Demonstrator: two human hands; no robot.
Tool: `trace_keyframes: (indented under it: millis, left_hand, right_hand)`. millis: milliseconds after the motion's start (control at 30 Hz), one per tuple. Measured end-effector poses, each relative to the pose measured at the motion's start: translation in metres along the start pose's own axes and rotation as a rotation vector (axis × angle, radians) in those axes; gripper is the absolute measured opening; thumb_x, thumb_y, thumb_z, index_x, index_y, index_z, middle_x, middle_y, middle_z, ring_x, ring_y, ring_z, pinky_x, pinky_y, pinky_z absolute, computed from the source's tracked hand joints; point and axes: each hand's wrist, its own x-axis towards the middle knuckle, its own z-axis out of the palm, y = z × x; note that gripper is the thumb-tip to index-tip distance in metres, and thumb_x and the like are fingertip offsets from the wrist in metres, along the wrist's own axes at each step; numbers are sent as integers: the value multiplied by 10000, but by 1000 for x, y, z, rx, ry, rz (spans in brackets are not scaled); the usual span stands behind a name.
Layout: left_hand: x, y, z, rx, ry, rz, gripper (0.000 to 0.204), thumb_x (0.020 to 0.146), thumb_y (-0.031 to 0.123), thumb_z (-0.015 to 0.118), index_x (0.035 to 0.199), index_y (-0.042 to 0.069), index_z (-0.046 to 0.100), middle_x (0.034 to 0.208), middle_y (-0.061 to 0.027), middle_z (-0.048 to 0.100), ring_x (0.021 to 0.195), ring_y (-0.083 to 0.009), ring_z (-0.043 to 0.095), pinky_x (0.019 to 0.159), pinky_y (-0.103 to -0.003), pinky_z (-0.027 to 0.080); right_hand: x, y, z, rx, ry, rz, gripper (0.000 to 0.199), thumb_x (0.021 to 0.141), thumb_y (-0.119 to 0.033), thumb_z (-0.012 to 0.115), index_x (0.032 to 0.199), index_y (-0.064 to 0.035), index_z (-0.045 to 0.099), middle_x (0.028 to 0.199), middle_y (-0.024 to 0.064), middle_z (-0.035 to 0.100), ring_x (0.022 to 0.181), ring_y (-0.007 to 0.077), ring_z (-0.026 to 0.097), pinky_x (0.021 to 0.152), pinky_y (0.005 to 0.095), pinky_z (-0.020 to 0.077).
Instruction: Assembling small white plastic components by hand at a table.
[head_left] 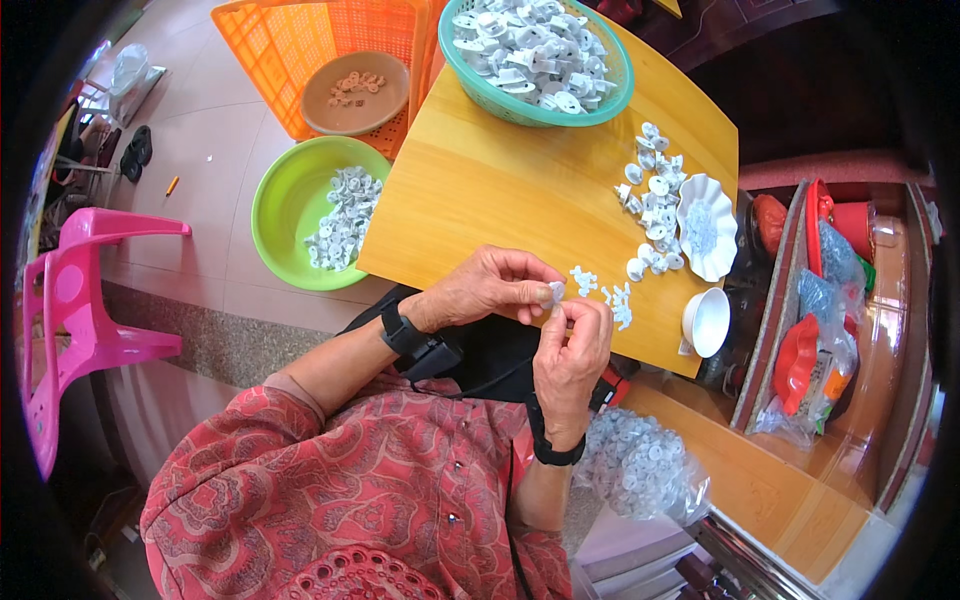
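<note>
At the near edge of the wooden worktop [500, 190], both hands meet over a small white plastic part [556, 291]. Left hand [490, 288] pinches it between thumb and fingertips; right hand [572, 345] closes on the same part from below, fingers curled tight. A few loose white pieces [605, 293] lie just beside the hands on the worktop. Towards the right edge, a scatter of white caps [652, 195] sits beside a white scalloped dish [706, 226] and a small white bowl [707, 321]. Plenty looks left: the teal basket [540, 60] at the far edge is heaped full. The green basin [310, 212] on the floor off the left edge holds only a modest layer, so I'd judge the work is early on.
</note>
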Motion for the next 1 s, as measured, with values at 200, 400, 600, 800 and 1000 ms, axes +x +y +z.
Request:
trace_keyframes:
  millis: [200, 400, 600, 800, 1000]
  left_hand:
    - [1, -1, -1, 37, -10, 15, 229, 943, 131, 665, 1141, 15, 664, 897, -32, 677, 756, -84, 633, 670, -213, 543]
    - [2, -1, -4, 15, -3, -3, 226, 944, 129, 661, 1142, 19, 666, 894, -33, 676, 755, -77, 634, 663, -208, 545]
    - [1, -2, -2, 17, 28, 1, 231, 942, 137, 667, 1141, 20, 668, 901, -23, 675, 754, -75, 630, 659, -205, 546]
    - [1, 1, 2, 44, 23, 0, 233, 938, 147, 676, 1131, 18, 668, 907, -17, 673, 765, -73, 626, 658, -199, 540]
    - [17, 36, 13, 152, 70, 27, 260, 939, 156, 672, 1138, -12, 658, 916, -52, 679, 773, -103, 637, 684, -242, 539]
  right_hand:
    - [0, 2, 4, -61, -6, -17, 138, 851, 31, 618, 889, -12, 493, 895, 153, 533, 838, 352, 544, 736, 454, 447]
    - [-2, 6, 4, 151, -3, 108, 85, 908, -21, 614, 910, -3, 532, 896, 146, 567, 815, 321, 572, 718, 411, 469]
    - [-8, 9, 4, 315, -27, 347, 122, 936, -84, 624, 888, -4, 545, 870, 125, 597, 770, 266, 592, 690, 373, 476]
    - [-9, 9, 4, 281, -29, 360, 129, 936, -102, 631, 897, -1, 560, 864, 124, 600, 778, 267, 594, 696, 371, 479]
    - [-13, 11, 5, 342, 40, 426, 121, 929, -97, 637, 920, 11, 585, 864, 134, 613, 770, 271, 602, 707, 370, 485]
